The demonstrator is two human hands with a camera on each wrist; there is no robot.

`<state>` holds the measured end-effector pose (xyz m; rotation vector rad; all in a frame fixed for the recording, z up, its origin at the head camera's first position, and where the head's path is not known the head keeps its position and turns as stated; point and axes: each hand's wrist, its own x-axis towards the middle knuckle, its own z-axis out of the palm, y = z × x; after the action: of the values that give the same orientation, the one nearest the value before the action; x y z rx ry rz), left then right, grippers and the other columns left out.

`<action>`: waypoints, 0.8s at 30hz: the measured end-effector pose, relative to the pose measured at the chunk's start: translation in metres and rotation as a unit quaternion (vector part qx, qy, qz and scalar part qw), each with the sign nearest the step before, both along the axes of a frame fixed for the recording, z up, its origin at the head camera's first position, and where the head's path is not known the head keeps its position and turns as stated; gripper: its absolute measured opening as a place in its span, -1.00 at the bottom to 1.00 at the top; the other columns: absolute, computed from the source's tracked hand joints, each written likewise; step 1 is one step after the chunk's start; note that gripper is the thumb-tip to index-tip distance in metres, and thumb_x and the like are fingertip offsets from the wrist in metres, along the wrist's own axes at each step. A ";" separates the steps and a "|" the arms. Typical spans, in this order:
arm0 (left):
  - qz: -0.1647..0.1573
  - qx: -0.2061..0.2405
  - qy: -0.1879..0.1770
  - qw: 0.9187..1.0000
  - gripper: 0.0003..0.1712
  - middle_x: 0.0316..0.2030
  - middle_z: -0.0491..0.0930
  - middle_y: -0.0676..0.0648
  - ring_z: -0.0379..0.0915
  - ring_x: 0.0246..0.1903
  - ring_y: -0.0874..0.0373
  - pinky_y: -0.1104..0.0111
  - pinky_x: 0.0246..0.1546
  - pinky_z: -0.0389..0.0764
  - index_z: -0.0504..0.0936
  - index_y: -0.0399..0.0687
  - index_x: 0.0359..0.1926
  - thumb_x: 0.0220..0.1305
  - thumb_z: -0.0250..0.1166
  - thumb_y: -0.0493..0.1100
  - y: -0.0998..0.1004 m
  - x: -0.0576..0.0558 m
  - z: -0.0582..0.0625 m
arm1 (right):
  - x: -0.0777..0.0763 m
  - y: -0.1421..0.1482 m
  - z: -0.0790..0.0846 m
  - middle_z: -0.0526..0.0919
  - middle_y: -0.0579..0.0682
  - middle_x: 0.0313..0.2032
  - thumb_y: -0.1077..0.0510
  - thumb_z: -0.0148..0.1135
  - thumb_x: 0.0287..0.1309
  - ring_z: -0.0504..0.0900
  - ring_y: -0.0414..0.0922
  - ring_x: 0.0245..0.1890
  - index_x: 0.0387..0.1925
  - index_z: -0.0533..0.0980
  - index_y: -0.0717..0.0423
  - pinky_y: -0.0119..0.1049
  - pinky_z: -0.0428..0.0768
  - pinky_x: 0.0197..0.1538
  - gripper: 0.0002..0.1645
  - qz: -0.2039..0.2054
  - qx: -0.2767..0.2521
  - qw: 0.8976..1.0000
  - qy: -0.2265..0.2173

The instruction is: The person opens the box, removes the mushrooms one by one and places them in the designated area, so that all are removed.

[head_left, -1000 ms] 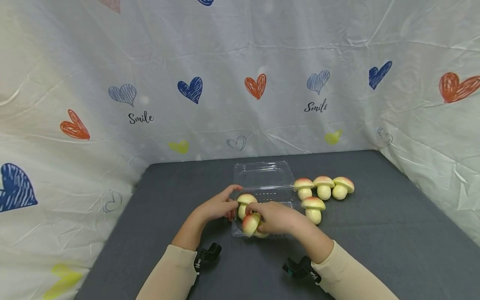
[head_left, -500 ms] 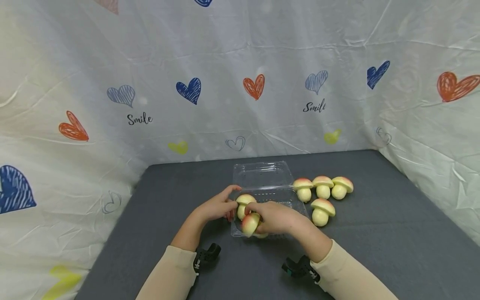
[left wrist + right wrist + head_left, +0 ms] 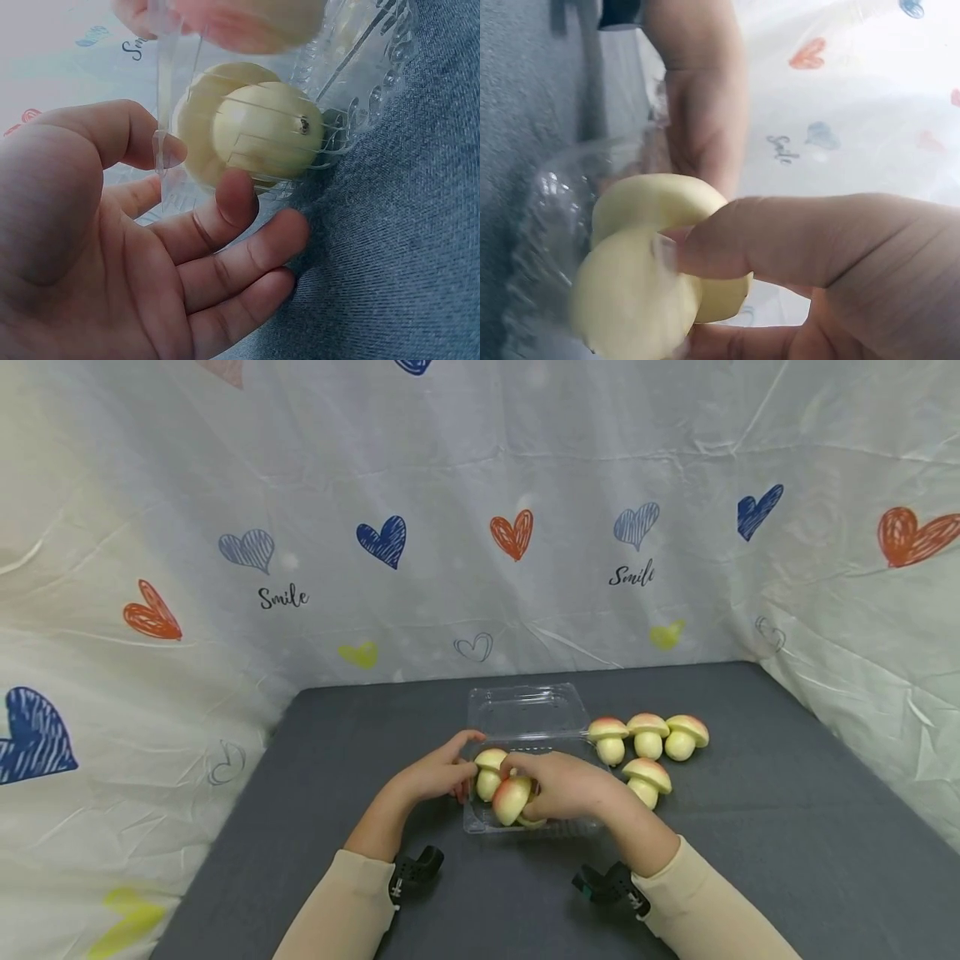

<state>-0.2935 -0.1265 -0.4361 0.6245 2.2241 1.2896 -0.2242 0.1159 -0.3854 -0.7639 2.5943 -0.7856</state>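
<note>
My left hand [image 3: 435, 774] grips the left side of an open clear plastic clamshell container [image 3: 480, 825]. In the left wrist view its thumb hooks the rim while the other fingers lie along the outer wall. Inside, close to that wall, stands a toy mushroom [image 3: 489, 775], yellowish with a reddish cap top; its pale stem [image 3: 266, 127] shows through the plastic. My right hand [image 3: 566, 785] pinches another toy mushroom [image 3: 512, 800], tilted over the container's front half. The right wrist view shows the thumb pressed on this held mushroom [image 3: 634, 296]; its far side is hidden.
The container's lid [image 3: 528, 710] lies folded back behind it. To the right, three toy mushrooms [image 3: 648, 735] stand in a row, and a single one [image 3: 648, 779] is nearer, by my right forearm. A dark cloth [image 3: 360, 718] covers the table; a heart-patterned curtain [image 3: 450, 593] hangs behind.
My right hand and its mushroom have shifted slightly right and away from me. The single mushroom by the forearm moved right, away from the container. My left hand has stayed put.
</note>
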 end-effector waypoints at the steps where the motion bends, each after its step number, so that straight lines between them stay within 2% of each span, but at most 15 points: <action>1: 0.000 0.000 0.000 1.000 -0.31 -0.50 0.60 -0.22 0.59 -0.49 -0.10 0.13 -0.39 0.60 0.10 -0.05 0.55 0.47 0.04 -0.24 0.000 0.000 0.000 | 0.000 0.002 0.001 0.45 -0.12 -0.55 0.33 0.30 0.05 0.34 -0.19 -0.64 0.16 0.46 -0.07 -0.24 0.35 -0.47 -0.40 -0.001 -0.005 1.000 -0.002; 6: 0.003 0.001 -0.001 1.000 -0.30 -0.50 0.60 -0.20 0.59 -0.51 -0.05 0.15 -0.40 0.60 0.10 -0.05 0.56 0.46 0.03 -0.25 0.001 0.000 -0.001 | -0.001 0.014 0.009 0.41 -0.14 -0.60 0.29 0.29 0.05 0.29 -0.19 -0.66 0.15 0.43 -0.12 -0.25 0.34 -0.49 -0.40 -0.015 -0.023 0.999 -0.018; 14: 0.004 -0.004 -0.002 1.000 -0.30 -0.50 0.60 -0.22 0.58 -0.51 -0.07 0.16 -0.41 0.56 0.11 -0.03 0.55 0.45 0.03 -0.25 0.001 0.001 0.000 | -0.003 0.037 0.020 0.43 -0.10 -0.56 0.29 0.27 0.13 0.27 -0.19 -0.65 0.16 0.39 -0.04 -0.25 0.35 -0.47 -0.45 -0.016 -0.076 0.997 -0.030; 24: 0.003 0.001 -0.002 1.000 -0.30 -0.51 0.60 -0.20 0.58 -0.52 -0.05 0.13 -0.39 0.61 0.09 -0.06 0.55 0.44 0.02 -0.26 0.001 0.000 -0.001 | -0.004 0.058 0.029 0.61 -0.05 -0.40 0.20 0.34 0.20 0.42 -0.15 -0.54 0.16 0.36 -0.06 -0.20 0.42 -0.37 -0.47 -0.028 -0.101 0.994 -0.035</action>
<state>-0.2938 -0.1255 -0.4370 0.6152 2.2233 1.2951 -0.2278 0.1735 -0.3559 -0.7071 2.5102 -1.0854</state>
